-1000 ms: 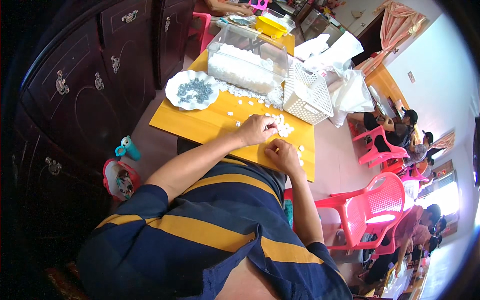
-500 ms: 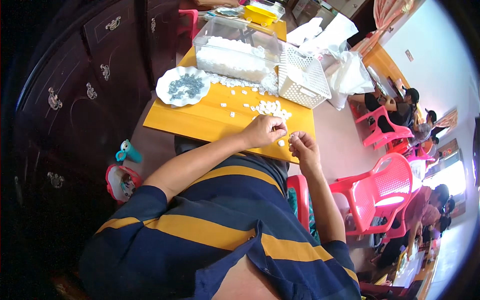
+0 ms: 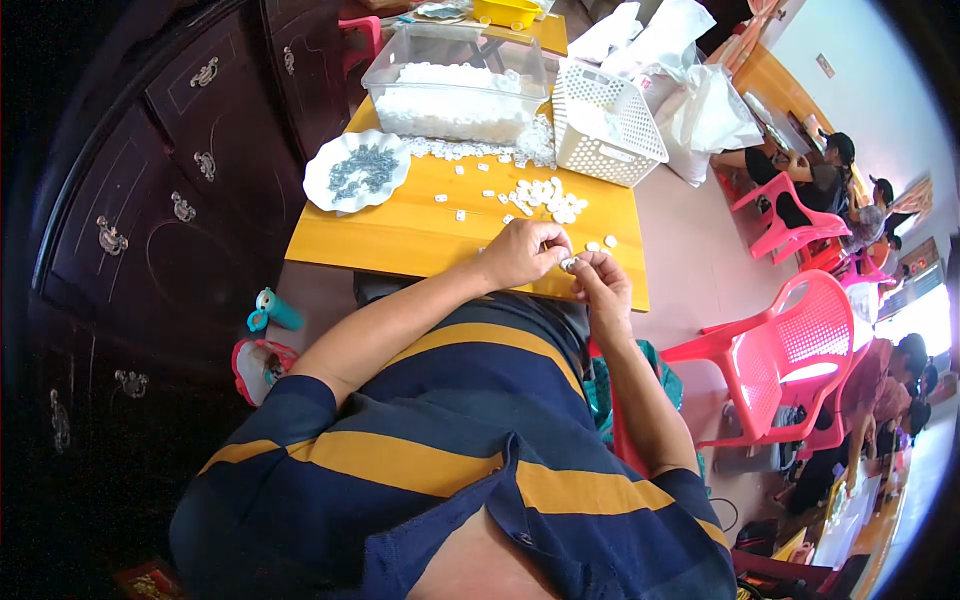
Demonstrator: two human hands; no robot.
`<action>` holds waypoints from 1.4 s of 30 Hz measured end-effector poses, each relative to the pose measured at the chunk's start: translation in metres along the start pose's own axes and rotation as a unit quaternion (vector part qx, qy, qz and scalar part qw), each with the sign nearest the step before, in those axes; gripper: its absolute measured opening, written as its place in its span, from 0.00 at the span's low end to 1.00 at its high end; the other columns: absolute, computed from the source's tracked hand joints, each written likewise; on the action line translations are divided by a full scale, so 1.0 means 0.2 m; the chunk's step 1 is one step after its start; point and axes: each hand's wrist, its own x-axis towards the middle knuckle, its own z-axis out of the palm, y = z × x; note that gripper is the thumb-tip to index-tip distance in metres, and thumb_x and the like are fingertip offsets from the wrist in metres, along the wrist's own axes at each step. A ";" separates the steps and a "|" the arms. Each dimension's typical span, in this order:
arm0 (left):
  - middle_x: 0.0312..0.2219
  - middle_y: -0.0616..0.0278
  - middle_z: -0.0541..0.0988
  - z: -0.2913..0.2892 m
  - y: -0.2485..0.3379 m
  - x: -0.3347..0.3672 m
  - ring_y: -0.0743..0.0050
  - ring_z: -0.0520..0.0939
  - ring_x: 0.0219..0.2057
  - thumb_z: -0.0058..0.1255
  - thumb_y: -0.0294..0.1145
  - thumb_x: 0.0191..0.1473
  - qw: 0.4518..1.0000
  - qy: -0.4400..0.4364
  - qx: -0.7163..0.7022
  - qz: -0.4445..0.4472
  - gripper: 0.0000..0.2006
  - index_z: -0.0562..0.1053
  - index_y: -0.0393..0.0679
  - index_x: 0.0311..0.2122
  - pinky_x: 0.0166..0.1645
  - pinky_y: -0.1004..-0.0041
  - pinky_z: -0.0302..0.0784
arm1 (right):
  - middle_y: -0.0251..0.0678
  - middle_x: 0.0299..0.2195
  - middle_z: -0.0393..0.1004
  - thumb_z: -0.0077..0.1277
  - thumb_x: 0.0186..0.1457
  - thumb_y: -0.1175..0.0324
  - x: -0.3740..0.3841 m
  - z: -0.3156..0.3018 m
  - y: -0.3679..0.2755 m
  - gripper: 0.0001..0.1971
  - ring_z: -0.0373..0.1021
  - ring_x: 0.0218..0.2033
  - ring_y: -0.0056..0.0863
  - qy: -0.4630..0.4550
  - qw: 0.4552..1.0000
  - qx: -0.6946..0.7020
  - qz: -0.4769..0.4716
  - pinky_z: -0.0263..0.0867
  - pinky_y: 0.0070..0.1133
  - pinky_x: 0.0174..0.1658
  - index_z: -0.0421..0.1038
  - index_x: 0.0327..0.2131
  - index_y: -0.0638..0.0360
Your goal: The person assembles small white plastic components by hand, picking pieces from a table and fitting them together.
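Above the near edge of the yellow-brown table (image 3: 380,235), my two hands meet fingertip to fingertip. My right hand (image 3: 603,285) pinches a small white plastic piece (image 3: 567,264). The fingers of my left hand (image 3: 524,252) are pinched together against that piece; whatever they hold is too small to make out. Beyond the hands lies a loose pile of rounded white pieces (image 3: 552,199), with a few more beside my right hand. Small white rectangular pieces (image 3: 460,215) are scattered to the left of the pile. A scalloped white plate (image 3: 320,188) holds many small dark grey parts (image 3: 362,172).
At the table's back stands a clear plastic bin (image 3: 455,125) of white pieces, beside a white perforated basket (image 3: 612,155). White sacks (image 3: 700,130) lie beyond. Red plastic chairs (image 3: 785,350) and seated people are to the right; dark cabinets (image 3: 150,200) line the left.
My right hand has come closer to my left, and their fingertips now meet at the white piece. The whole view has shifted slightly; more round white pieces show beyond my right hand.
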 end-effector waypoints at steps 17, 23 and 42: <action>0.22 0.59 0.81 0.01 -0.01 0.00 0.76 0.79 0.23 0.55 0.29 0.53 0.999 -0.003 -0.028 -0.018 0.06 0.78 0.38 0.30 0.31 0.72 0.75 | 0.28 0.29 0.77 0.56 0.58 0.71 -0.01 0.02 -0.02 0.05 0.66 0.22 0.12 0.011 1.000 -0.001 0.004 0.61 0.12 0.26 0.75 0.36 0.60; 0.24 0.61 0.82 0.01 0.00 0.00 0.82 0.78 0.25 0.55 0.26 0.54 1.000 -0.015 -0.005 -0.007 0.05 0.78 0.37 0.32 0.32 0.76 0.74 | 0.28 0.29 0.78 0.57 0.57 0.70 0.00 0.00 0.00 0.05 0.67 0.23 0.12 0.010 1.000 -0.004 0.001 0.61 0.12 0.27 0.75 0.36 0.60; 0.25 0.52 0.81 -0.01 0.02 -0.01 0.54 0.83 0.26 0.55 0.33 0.52 0.990 -0.025 0.130 0.051 0.07 0.79 0.41 0.30 0.33 0.63 0.77 | 0.25 0.25 0.75 0.58 0.56 0.72 0.02 0.01 0.02 0.05 0.69 0.25 0.13 0.018 0.997 -0.071 -0.037 0.66 0.12 0.29 0.74 0.33 0.62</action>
